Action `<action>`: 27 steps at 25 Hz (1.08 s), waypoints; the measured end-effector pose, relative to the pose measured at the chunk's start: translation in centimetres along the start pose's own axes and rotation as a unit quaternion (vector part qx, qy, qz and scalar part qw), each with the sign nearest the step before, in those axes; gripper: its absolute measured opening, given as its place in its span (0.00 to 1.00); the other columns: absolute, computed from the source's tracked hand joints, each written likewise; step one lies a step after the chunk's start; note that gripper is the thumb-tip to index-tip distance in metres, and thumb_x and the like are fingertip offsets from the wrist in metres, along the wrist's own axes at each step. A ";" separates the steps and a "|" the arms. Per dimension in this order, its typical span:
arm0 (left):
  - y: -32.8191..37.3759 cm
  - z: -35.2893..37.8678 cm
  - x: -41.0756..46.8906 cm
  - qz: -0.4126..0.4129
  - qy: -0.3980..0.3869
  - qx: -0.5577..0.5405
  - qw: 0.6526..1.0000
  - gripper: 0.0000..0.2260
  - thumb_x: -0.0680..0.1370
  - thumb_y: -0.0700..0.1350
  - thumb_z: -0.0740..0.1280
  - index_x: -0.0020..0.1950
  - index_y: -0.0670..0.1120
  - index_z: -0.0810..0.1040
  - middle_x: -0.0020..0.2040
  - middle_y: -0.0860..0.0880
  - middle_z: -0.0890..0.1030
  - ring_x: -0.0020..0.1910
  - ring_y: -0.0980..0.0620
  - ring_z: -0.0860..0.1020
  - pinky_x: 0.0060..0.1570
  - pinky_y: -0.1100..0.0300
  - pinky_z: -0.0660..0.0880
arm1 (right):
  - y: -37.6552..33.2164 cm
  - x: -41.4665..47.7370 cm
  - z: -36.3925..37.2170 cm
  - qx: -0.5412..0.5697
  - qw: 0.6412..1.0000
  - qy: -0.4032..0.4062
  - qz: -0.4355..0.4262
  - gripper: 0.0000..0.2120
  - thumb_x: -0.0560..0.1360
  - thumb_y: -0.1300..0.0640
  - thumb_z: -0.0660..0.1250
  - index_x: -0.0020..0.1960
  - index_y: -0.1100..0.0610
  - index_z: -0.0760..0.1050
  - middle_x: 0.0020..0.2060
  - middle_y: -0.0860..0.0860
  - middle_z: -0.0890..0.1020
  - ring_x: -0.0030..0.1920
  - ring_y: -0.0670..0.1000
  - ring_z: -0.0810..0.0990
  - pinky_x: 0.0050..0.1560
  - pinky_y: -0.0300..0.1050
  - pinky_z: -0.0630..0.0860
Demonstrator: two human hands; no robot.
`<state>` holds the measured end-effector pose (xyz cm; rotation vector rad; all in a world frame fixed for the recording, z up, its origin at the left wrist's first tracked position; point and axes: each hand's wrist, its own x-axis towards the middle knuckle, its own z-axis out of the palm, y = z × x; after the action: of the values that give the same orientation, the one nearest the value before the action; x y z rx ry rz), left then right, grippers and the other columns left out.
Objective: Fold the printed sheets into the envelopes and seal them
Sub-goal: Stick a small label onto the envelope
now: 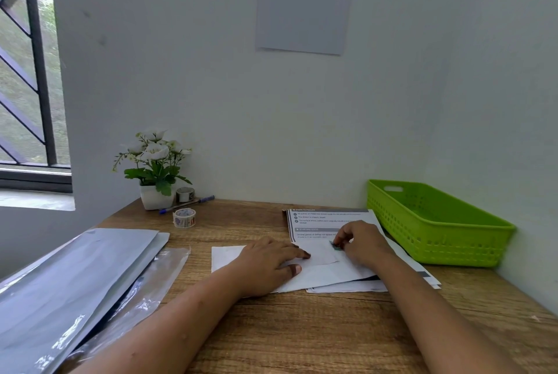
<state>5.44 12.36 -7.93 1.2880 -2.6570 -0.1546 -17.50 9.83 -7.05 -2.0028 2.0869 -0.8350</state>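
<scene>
grey mailers (pixel 75 268): stacked, bench's left side
tape roll (pixel 184 218): far left
left hand (pixel 265 265): fingers flat, pressing white envelope (pixel 326 274) mid-bench
right hand (pixel 362 245): pinching small dark piece (pixel 335 245) over the envelope
green basket (pixel 434 222): far right

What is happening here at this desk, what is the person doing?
A person works at the wooden desk. The left hand presses flat on a white paper, an envelope or folded sheet. The right hand pinches a small dark piece at its right side. Printed sheets lie underneath. Grey envelopes lie at the left.
</scene>
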 end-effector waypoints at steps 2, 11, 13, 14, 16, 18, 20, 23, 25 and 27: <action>0.0 0.0 0.0 0.000 -0.001 0.000 1.000 0.19 0.81 0.56 0.52 0.73 0.61 0.61 0.74 0.58 0.63 0.72 0.52 0.59 0.72 0.49 0.55 | 0.1 0.2 -0.1 0.005 1.000 -0.005 0.009 0.19 0.74 0.67 0.66 0.34 0.45 0.77 0.45 0.47 0.83 0.48 0.46 0.80 0.49 0.38 0.75; -0.1 0.1 0.1 -0.001 -0.001 0.006 1.000 0.19 0.81 0.56 0.51 0.73 0.61 0.61 0.74 0.58 0.62 0.73 0.52 0.58 0.72 0.49 0.54 | -0.1 -0.1 -0.5 -0.019 0.999 -0.034 -0.011 0.21 0.75 0.67 0.65 0.38 0.40 0.79 0.50 0.45 0.84 0.52 0.45 0.80 0.55 0.41 0.77; -0.2 0.2 0.1 -0.002 0.000 0.002 1.000 0.19 0.81 0.56 0.51 0.73 0.61 0.61 0.74 0.58 0.63 0.73 0.52 0.58 0.72 0.48 0.54 | -0.6 -0.5 -0.8 -0.060 0.997 -0.039 -0.018 0.16 0.76 0.63 0.65 0.45 0.41 0.81 0.55 0.44 0.82 0.55 0.47 0.79 0.56 0.45 0.77; -0.2 0.2 0.1 -0.004 0.000 0.001 1.000 0.19 0.81 0.56 0.51 0.73 0.61 0.61 0.74 0.58 0.63 0.73 0.52 0.58 0.72 0.48 0.54 | -1.0 -0.7 -0.9 -0.093 0.995 -0.043 -0.023 0.14 0.77 0.61 0.64 0.50 0.42 0.81 0.58 0.44 0.80 0.57 0.48 0.78 0.57 0.46 0.76; -0.2 0.2 0.0 -0.010 0.001 0.003 1.000 0.19 0.81 0.56 0.51 0.73 0.61 0.61 0.74 0.58 0.62 0.73 0.52 0.58 0.72 0.49 0.54 | -1.8 -1.0 -0.9 -0.189 0.979 -0.069 -0.039 0.17 0.79 0.60 0.60 0.62 0.43 0.77 0.64 0.46 0.76 0.62 0.51 0.75 0.58 0.47 0.75; -0.1 0.0 0.0 -0.018 0.000 0.006 1.000 0.19 0.82 0.56 0.51 0.73 0.61 0.61 0.75 0.58 0.62 0.73 0.52 0.57 0.72 0.49 0.54 | -2.5 -1.2 -0.6 -0.275 0.955 -0.100 -0.054 0.22 0.80 0.60 0.55 0.70 0.43 0.69 0.68 0.49 0.71 0.67 0.53 0.71 0.61 0.49 0.72; 0.1 0.0 -0.1 -0.023 -0.001 0.010 1.000 0.19 0.82 0.56 0.51 0.73 0.61 0.61 0.75 0.58 0.61 0.73 0.51 0.57 0.72 0.49 0.54 | -2.7 -1.5 -0.3 -0.314 0.940 -0.123 -0.051 0.23 0.80 0.60 0.53 0.73 0.45 0.64 0.71 0.51 0.68 0.70 0.54 0.67 0.65 0.52 0.69; 0.2 0.0 -0.2 -0.039 0.000 0.015 0.999 0.20 0.82 0.57 0.50 0.74 0.61 0.60 0.75 0.57 0.60 0.73 0.50 0.57 0.72 0.49 0.54 | -2.6 -1.8 -0.2 -0.319 0.935 -0.147 -0.044 0.24 0.80 0.59 0.52 0.75 0.47 0.61 0.71 0.51 0.67 0.72 0.55 0.63 0.67 0.53 0.68; 0.2 0.1 -0.3 -0.061 -0.001 0.024 0.998 0.20 0.81 0.58 0.49 0.74 0.61 0.58 0.76 0.56 0.59 0.74 0.49 0.56 0.71 0.49 0.53 | -2.6 -2.2 -0.3 -0.304 0.942 -0.131 -0.044 0.22 0.79 0.59 0.54 0.73 0.49 0.65 0.69 0.52 0.71 0.69 0.55 0.68 0.65 0.51 0.70; 0.2 0.2 -0.2 -0.079 -0.008 0.034 0.996 0.21 0.81 0.59 0.47 0.75 0.61 0.56 0.77 0.55 0.57 0.74 0.49 0.55 0.72 0.48 0.51 | -3.0 -2.5 -0.5 -0.285 0.953 -0.094 -0.042 0.18 0.79 0.59 0.57 0.67 0.52 0.72 0.64 0.53 0.75 0.63 0.54 0.73 0.59 0.49 0.73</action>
<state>5.36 12.70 -8.15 1.5246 -2.5925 -0.0963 -14.82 12.44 -5.89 -2.3283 2.3231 -0.0237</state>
